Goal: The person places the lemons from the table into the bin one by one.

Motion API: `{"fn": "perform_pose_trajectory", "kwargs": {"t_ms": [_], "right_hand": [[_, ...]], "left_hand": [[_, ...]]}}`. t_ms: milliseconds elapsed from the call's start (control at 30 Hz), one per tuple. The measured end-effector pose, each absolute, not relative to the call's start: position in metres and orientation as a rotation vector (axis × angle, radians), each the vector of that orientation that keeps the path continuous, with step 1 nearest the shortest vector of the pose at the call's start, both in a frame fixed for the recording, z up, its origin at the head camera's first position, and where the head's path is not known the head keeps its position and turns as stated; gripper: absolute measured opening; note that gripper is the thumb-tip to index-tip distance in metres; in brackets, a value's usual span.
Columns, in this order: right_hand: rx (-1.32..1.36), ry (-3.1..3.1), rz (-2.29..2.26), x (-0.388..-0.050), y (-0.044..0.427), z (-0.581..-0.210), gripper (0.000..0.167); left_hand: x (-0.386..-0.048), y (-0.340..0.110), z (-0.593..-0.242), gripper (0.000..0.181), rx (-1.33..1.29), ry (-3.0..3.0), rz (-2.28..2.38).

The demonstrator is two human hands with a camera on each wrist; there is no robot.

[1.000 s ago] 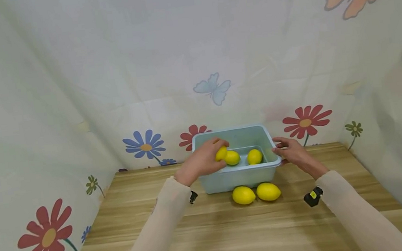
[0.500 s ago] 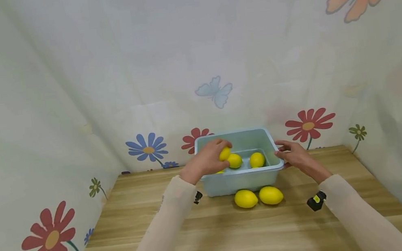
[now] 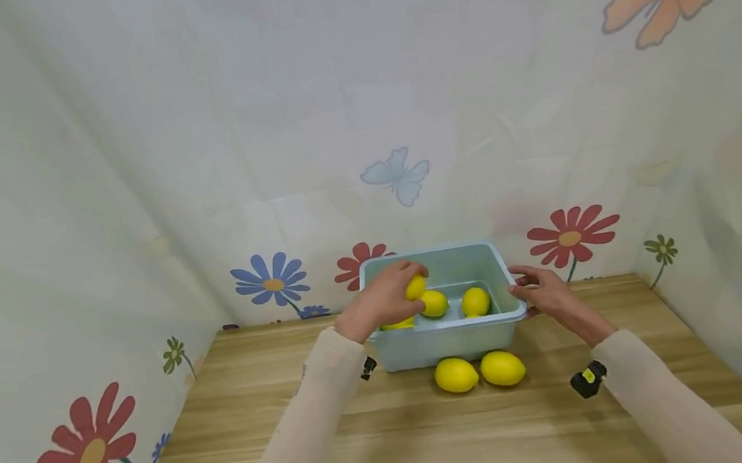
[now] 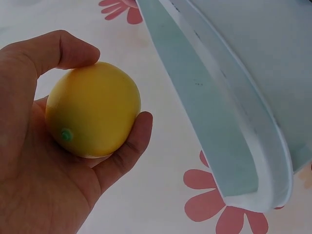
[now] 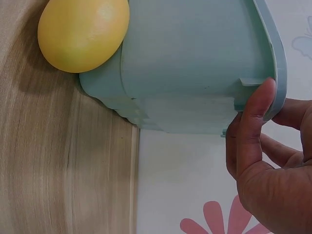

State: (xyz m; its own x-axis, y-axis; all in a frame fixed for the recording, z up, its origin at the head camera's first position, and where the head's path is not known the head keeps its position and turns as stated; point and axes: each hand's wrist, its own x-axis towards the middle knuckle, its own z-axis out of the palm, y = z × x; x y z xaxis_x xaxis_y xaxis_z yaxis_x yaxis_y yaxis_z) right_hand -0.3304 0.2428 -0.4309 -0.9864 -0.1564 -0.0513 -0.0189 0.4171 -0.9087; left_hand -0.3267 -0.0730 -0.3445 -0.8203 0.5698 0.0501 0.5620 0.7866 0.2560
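Observation:
In the head view my left hand is over the left side of a pale blue plastic bin. It grips a yellow lemon between thumb and fingers; the left wrist view shows the lemon's green stem end. On the bin's right, my right hand pinches the rim, with fingers on both sides of it in the right wrist view. Inside the bin lie a lemon near the middle, another lemon at the right, and a partly hidden lemon below my left hand.
Two lemons, one at left and one at right, rest on the wood-grain table against the bin's front. A flowered cloth wall closes off the back and sides.
The head view has tilted up slightly. My left hand, still gripping its lemon, has risen a little relative to the bin, uncovering the lemon below it. My right hand stays on the rim.

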Motion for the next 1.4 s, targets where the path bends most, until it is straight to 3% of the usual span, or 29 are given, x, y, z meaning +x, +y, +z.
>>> {"fn": "perform_pose_trajectory", "kwargs": {"t_ms": [400, 1000, 1400], "right_hand": [[-0.138, 2.542, -1.633, -0.331, 0.245, -0.436, 0.062], [-0.114, 2.537, -1.618, -0.33, 0.242, -0.433, 0.06], [-0.122, 2.528, -1.622, -0.329, 0.243, -0.433, 0.061]], "left_hand": [[-0.339, -0.065, -0.353, 0.048, 0.943, 2.909, 0.414], [-0.353, -0.05, -0.338, 0.047, 0.915, 2.819, 0.368], [-0.363, -0.053, -0.333, 0.048, 0.744, 2.758, 0.344]]}}
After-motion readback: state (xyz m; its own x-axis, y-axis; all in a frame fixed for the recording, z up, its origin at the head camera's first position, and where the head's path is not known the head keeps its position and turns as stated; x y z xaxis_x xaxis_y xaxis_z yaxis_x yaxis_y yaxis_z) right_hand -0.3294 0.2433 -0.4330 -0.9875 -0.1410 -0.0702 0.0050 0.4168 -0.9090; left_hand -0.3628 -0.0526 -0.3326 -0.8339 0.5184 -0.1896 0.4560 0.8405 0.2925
